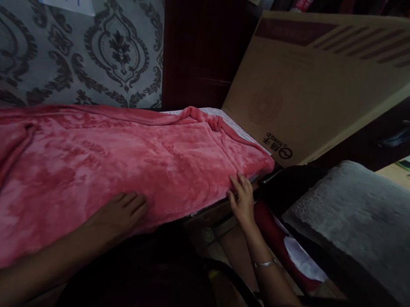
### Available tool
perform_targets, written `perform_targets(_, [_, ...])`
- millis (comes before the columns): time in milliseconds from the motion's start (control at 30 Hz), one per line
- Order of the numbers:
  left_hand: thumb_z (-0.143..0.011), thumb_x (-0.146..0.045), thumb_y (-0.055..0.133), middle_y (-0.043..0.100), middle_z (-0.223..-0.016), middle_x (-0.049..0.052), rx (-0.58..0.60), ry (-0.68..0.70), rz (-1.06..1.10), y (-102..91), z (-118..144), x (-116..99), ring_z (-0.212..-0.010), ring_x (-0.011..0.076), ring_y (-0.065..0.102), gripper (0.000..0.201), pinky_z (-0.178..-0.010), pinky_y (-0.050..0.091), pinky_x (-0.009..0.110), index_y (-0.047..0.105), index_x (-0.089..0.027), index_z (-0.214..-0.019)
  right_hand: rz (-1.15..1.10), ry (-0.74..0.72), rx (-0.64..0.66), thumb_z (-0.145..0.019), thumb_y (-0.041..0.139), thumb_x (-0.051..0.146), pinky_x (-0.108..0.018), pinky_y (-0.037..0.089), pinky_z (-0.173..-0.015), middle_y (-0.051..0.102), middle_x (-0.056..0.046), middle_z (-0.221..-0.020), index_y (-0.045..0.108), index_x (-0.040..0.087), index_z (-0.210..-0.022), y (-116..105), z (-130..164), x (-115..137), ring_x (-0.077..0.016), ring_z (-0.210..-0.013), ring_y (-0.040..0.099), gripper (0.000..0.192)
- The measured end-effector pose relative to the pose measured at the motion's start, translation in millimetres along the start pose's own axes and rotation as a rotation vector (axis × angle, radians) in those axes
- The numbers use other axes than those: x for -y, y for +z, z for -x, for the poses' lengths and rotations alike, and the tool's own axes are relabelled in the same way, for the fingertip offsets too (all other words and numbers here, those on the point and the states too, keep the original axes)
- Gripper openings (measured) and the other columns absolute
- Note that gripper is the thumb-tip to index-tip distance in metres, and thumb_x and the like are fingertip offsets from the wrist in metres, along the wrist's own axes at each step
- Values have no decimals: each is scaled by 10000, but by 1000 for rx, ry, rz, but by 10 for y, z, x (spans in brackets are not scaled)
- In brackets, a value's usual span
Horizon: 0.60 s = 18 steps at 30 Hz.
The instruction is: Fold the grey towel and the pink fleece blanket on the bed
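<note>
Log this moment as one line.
left hand: flat on pink blanket | right hand: at blanket's edge, fingers spread | cardboard box: leaning behind | grey cushion: right

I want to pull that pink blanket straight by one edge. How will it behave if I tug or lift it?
The pink blanket looks floppy: it lies in soft folds and drapes over the bed edge, so it would likely sag and bunch rather than move flat. Its plush nap probably clings to the bed. The left hand and right hand rest flat on it, pinning it.
</note>
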<state>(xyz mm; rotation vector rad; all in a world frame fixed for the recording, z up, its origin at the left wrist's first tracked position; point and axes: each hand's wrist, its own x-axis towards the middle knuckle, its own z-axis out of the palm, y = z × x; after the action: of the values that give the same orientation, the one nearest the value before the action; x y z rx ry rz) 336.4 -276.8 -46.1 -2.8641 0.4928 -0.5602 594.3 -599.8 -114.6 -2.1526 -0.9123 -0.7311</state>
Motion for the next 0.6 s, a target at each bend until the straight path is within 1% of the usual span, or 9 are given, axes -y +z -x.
perform_targets(67, [-962,-238,538,681,-1062,116,10,-34,72,-17,-7,-10,-977,263,609,197,-883,453,399,673,-169,-1089,-23,64,1,-943,520,351,-572,356,-1158,499,-110,-1497,585,270,-1398,4,-18,-30,-300,-1387,436,467])
perform_targets(133, [-960,-298,561,664,-968,87,34,-118,184,-36,-33,-11,-893,241,602,153,-843,463,389,667,-188,-964,-71,149,-10,-923,530,396,-559,370,-1148,519,-117,-1479,575,254,-1404,17,-27,-57,-300,-1367,464,504])
perform_targets(233, [-979,-291,480,647,-899,62,46,-242,321,-70,-101,21,-811,208,592,218,-785,475,362,646,-207,-867,-181,309,-69,-871,557,486,-527,441,-1077,618,-146,-1350,609,202,-1345,36,-24,-89,-310,-1250,562,555])
perform_targets(300, [-985,-262,416,655,-900,57,35,-269,361,-106,-148,58,-809,198,600,266,-790,487,356,644,-208,-859,-255,416,-117,-823,582,533,-501,486,-1000,671,-151,-1243,650,179,-1262,27,-25,-98,-309,-1129,616,568])
perform_targets(400, [-984,-251,397,659,-894,50,39,-249,387,-181,-178,79,-800,193,611,269,-775,500,345,638,-203,-872,-345,529,-161,-751,631,553,-439,513,-877,708,-123,-1091,691,178,-1124,-51,-85,-90,-277,-958,630,532])
perform_targets(467, [-964,-266,450,668,-961,72,4,-222,342,-220,-164,35,-844,208,622,208,-774,502,347,644,-191,-957,-431,582,-169,-712,669,534,-385,508,-800,706,-84,-992,698,189,-1059,-143,-191,-65,-236,-858,607,491])
perform_targets(500, [-945,-288,495,668,-1025,94,-28,-192,292,-227,-149,-4,-900,229,626,200,-797,501,361,643,-182,-1027,-502,614,-171,-699,688,518,-356,502,-757,696,-61,-944,697,195,-1053,-193,-265,-45,-211,-805,589,480])
perform_targets(567, [-895,-318,584,647,-1165,137,-78,-104,171,-207,-112,-101,-1031,282,607,303,-875,484,408,619,-174,-1160,-701,695,-176,-669,733,475,-309,481,-664,656,-13,-833,693,209,-1068,-285,-445,12,-164,-691,539,481])
perform_targets(600, [-874,-299,610,636,-1199,146,-86,-64,114,-183,-93,-146,-1064,298,594,343,-901,470,426,609,-179,-1195,-810,734,-176,-654,754,453,-293,471,-622,628,7,-784,692,217,-1075,-319,-548,50,-146,-644,511,487])
